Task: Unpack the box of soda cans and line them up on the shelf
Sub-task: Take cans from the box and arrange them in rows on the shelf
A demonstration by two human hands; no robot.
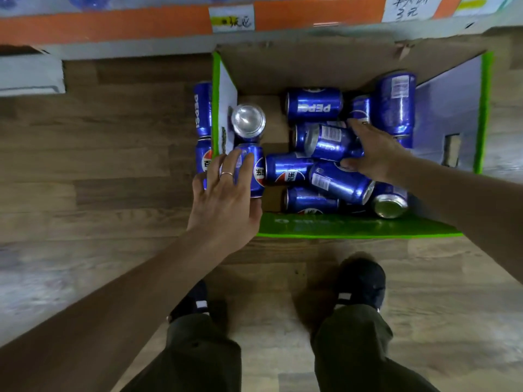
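An open cardboard box (pixel 353 227) with green edges stands on the wooden floor. Several blue Pepsi cans (pixel 314 104) lie jumbled inside it. One can (pixel 248 120) stands upright at the left wall. My left hand (pixel 226 199) reaches over the box's near left corner and grips a lying can (pixel 256 172), fingers over it and thumb at its near end. My right hand (pixel 373 154) hovers with spread fingers over the pile in the middle, its thumb touching a can (pixel 336 182). The shelf (pixel 113 24) edge, with an orange strip, runs along the top.
Two more blue cans (pixel 202 108) appear just outside the box's left wall. Price labels (pixel 231 19) hang on the shelf strip. A grey shelf base (pixel 31 75) sits at far left. My two dark shoes (pixel 360 281) stand just before the box.
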